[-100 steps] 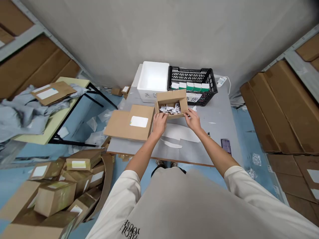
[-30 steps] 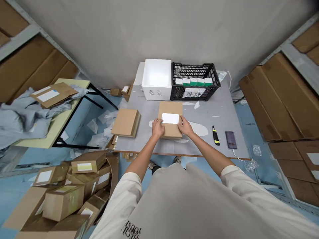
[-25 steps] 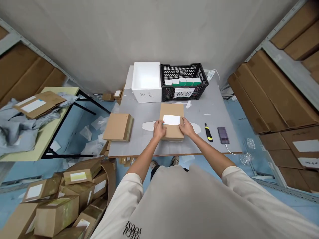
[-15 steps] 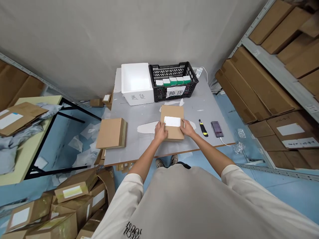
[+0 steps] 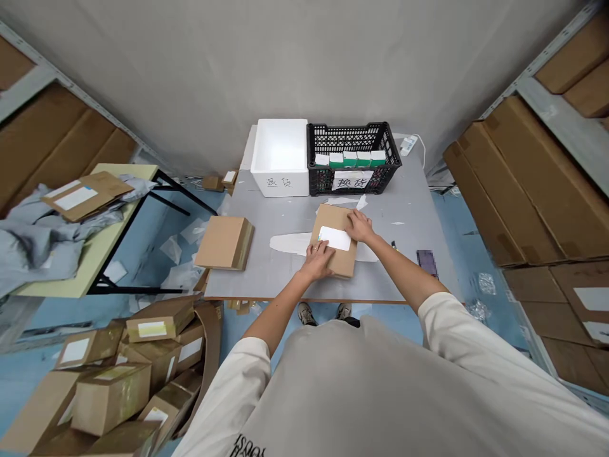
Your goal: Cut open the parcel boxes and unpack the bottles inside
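Observation:
A flat cardboard box [image 5: 339,254] lies turned at an angle on the grey table [image 5: 409,235], with a white label [image 5: 335,238] on its top. My left hand [image 5: 316,261] rests on the near edge of the box, covering its lower left corner. My right hand [image 5: 360,225] grips the far right edge. A second, similar cardboard box [image 5: 223,244] lies to the left, apart from both hands.
At the table's far edge stand a white foam box [image 5: 279,158] and a black plastic crate [image 5: 353,141] holding several green-and-white cartons. A pixelated phone [image 5: 427,263] lies at right. Shelves of flat cartons flank the table, and loose parcels [image 5: 111,398] are heaped on the floor at lower left.
The box has turned clockwise on the table. My right hand has shifted toward its far edge. The yellow-and-black cutter is now mostly hidden behind my right forearm.

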The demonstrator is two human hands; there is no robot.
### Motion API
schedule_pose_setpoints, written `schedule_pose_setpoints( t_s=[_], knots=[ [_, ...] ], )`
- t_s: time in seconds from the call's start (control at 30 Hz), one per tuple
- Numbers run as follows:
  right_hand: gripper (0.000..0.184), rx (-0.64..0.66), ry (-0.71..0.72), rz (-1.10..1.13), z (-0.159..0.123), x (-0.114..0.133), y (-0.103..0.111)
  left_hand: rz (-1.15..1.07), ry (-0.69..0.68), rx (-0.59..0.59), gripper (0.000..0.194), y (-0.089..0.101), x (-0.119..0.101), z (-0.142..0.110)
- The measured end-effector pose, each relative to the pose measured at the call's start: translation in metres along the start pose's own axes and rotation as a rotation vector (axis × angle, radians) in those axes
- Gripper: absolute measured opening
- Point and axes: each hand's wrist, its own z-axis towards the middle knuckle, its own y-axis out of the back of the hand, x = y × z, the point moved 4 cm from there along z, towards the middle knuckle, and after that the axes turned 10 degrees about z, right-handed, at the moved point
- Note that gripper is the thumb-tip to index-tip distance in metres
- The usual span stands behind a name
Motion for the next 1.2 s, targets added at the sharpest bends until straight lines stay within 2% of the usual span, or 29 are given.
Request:
schedule_pose_setpoints(
  t_s=[0.13, 0.27, 0.47, 0.53, 0.63, 0.7, 0.8, 0.93, 1.03, 1.2],
  knots=[
    [0.066, 0.055, 0.042, -0.031, 0.021, -0.007, 0.004, 0.048, 0.021, 0.026, 0.08, 0.002, -0.004, 0.002],
    [0.066, 0.034, 0.038, -0.005, 0.023, -0.015, 0.008, 0.08, 0.07, 0.034, 0.081, 0.008, 0.0, 0.0],
    [0.06, -0.093, -0.127, -0.041, -0.006, -0.045, 0.021, 0.068, 0.197, -0.064, 0.082, 0.025, 0.028, -0.006],
    [0.058, -0.119, -0.165, -0.052, -0.019, -0.056, 0.024, 0.037, 0.3, -0.069, 0.085, 0.027, 0.043, -0.009],
    [0.057, -0.107, -0.228, -0.026, -0.037, -0.068, 0.027, -0.035, 0.449, -0.066, 0.086, 0.026, 0.066, -0.01],
    [0.057, -0.057, -0.277, 0.018, -0.049, -0.073, 0.025, -0.163, 0.467, -0.039, 0.079, 0.021, 0.075, -0.008],
    [0.063, 0.019, -0.323, 0.043, -0.063, -0.075, 0.018, -0.285, 0.449, -0.064, 0.069, 0.017, 0.081, -0.002],
    [0.073, 0.038, -0.316, 0.037, -0.076, -0.072, 0.013, -0.235, 0.463, -0.127, 0.066, 0.014, 0.082, 0.003],
    [0.074, 0.012, -0.292, 0.047, -0.076, -0.07, 0.014, -0.231, 0.512, -0.116, 0.066, 0.015, 0.082, 0.01],
    [0.076, -0.1, -0.194, 0.091, -0.056, -0.058, 0.02, -0.254, 0.509, -0.202, 0.062, 0.028, 0.081, 0.039]
  ],
)
